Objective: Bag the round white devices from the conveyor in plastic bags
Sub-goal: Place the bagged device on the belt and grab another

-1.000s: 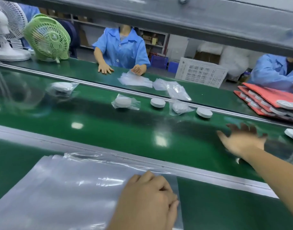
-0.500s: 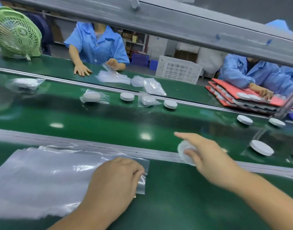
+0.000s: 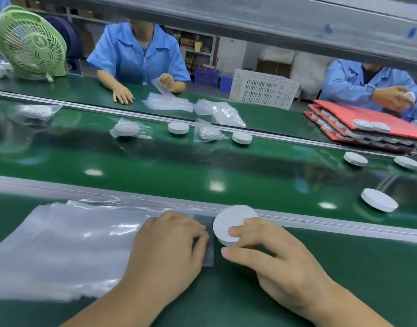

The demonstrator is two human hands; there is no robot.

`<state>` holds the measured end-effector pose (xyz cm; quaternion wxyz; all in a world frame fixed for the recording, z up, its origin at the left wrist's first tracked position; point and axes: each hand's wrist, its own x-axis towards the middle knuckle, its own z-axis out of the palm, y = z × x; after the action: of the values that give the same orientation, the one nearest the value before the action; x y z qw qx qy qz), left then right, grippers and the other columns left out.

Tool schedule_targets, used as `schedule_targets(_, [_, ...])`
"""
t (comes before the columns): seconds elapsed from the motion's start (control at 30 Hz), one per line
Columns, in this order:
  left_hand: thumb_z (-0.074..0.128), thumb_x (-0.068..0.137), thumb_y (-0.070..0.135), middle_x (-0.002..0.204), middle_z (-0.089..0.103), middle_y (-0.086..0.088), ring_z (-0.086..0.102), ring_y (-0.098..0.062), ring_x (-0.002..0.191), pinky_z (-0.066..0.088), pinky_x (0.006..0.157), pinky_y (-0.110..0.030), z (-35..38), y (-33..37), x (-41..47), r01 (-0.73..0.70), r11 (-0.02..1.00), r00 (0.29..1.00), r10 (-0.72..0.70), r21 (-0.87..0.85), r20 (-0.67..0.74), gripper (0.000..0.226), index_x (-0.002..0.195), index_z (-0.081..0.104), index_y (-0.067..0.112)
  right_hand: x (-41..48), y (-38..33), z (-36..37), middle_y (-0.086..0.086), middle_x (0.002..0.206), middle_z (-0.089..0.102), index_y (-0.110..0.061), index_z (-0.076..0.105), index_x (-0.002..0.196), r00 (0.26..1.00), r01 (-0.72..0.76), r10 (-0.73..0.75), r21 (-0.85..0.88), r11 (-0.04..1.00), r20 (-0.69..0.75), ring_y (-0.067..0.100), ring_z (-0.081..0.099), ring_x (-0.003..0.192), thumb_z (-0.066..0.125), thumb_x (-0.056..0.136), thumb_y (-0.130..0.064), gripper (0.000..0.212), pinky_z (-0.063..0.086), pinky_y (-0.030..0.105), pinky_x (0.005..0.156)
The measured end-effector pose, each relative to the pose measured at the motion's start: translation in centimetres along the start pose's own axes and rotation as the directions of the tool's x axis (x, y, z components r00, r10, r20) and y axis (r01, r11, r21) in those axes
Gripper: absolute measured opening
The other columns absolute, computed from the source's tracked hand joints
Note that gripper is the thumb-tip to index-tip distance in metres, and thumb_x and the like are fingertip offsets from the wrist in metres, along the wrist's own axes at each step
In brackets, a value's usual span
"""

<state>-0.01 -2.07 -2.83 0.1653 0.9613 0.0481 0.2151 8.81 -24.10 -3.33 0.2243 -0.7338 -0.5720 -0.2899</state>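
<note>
Round white device off the belt, held at the open edge of the bags.

Across the middle, green conveyor belt point(image 3: 155, 166) carrying more loose discs point(image 3: 379, 199), well apart from both hands. On the near tabletop point(image 3: 344, 267), clear plastic bags point(image 3: 61, 244) lying flat in a stack, one short edge to the right, probably for sliding a disc straight in. Left hand point(image 3: 165, 246) resting on that edge, fingers curled and seemingly pinching the top bag, likely to pin the stack and lift one mouth. Right hand point(image 3: 280, 263) with a closed grip on the round white device point(image 3: 228, 223), fingers curled over its face and rim. Device held just above the tabletop, just beside the bags' edge, tilted with flat face up toward the camera and rim leading toward the bags; round, so no long axis to speak of.
</note>
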Motion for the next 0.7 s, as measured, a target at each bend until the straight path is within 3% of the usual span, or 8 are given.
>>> schedule_targets(0.1, [0.068, 0.082, 0.044, 0.086, 0.067, 0.030, 0.061, -0.005, 0.087, 0.046, 0.067, -0.030, -0.1, 0.0, -0.2, -0.063, 0.996, 0.998, 0.061, 0.065, 0.033, 0.010, 0.081, 0.077, 0.040, -0.3, 0.4, 0.7, -0.005, 0.107, 0.054, -0.028, 0.068, 0.117, 0.997, -0.018, 0.016, -0.025, 1.000, -0.071, 0.023, 0.067, 0.108, 0.041, 0.099, 0.006, 0.047, 0.048, 0.046, 0.102])
schedule_targets(0.2, [0.060, 0.081, 0.044, 0.079, 0.065, 0.025, 0.060, -0.008, 0.080, 0.047, 0.062, -0.030, -0.3, 0.0, 0.0, -0.082, 0.990, 0.996, 0.077, 0.114, 0.040, 0.019, 0.074, 0.075, 0.036, -0.2, 0.9, 1.0, -0.007, 0.103, 0.052, -0.030, 0.068, 0.112, 0.994, -0.077, 0.074, -0.031, 0.997, -0.075, 0.023, 0.067, 0.108, 0.046, 0.082, 0.021, 0.062, 0.049, 0.043, 0.098])
schedule_targets(0.33, [0.041, 0.079, 0.045, 0.072, 0.059, 0.021, 0.054, -0.004, 0.080, 0.044, 0.068, -0.028, -0.2, 0.2, 0.0, -0.029, 0.996, 0.999, 0.026, 0.085, 0.041, 0.030, 0.066, 0.065, 0.032, -0.1, 0.5, 1.1, -0.005, 0.095, 0.055, -0.028, 0.072, 0.105, 0.997, -0.025, 0.024, -0.019, 1.000, -0.079, 0.017, 0.066, 0.110, 0.034, 0.103, 0.000, 0.047, 0.046, 0.044, 0.099])
schedule_targets(0.57, [0.055, 0.081, 0.047, 0.078, 0.063, 0.031, 0.056, 0.004, 0.083, 0.047, 0.070, -0.023, -0.5, 0.5, 0.0, 0.057, 0.995, 0.995, -0.063, -0.077, -0.074, 0.016, 0.073, 0.067, 0.041, 0.5, -0.3, 0.7, -0.003, 0.094, 0.053, -0.020, 0.073, 0.102, 0.999, -0.006, 0.010, 0.097, 0.995, -0.037, 0.023, 0.067, 0.109, 0.028, 0.106, -0.006, 0.047, 0.052, 0.042, 0.087])
schedule_targets(0.63, [0.055, 0.084, 0.048, 0.083, 0.064, 0.033, 0.057, 0.005, 0.087, 0.049, 0.074, -0.021, -0.5, 0.5, -0.1, 0.010, 0.989, 0.994, -0.025, -0.147, -0.106, 0.017, 0.079, 0.070, 0.043, 0.5, -0.6, 0.8, -0.002, 0.094, 0.054, -0.019, 0.072, 0.102, 0.999, 0.005, 0.003, 0.158, 0.987, -0.052, 0.023, 0.068, 0.109, 0.032, 0.106, -0.005, 0.042, 0.053, 0.042, 0.087])
schedule_targets(0.7, [0.060, 0.084, 0.049, 0.095, 0.066, 0.035, 0.060, 0.008, 0.096, 0.051, 0.081, -0.021, -0.7, 0.7, -0.2, -0.108, 0.950, 0.993, 0.087, -0.293, -0.084, 0.016, 0.092, 0.073, 0.042, 0.4, -1.0, 1.1, -0.001, 0.096, 0.058, -0.018, 0.073, 0.102, 0.993, -0.003, 0.032, 0.247, 0.969, -0.115, 0.024, 0.069, 0.109, 0.049, 0.102, 0.001, 0.031, 0.055, 0.040, 0.088])
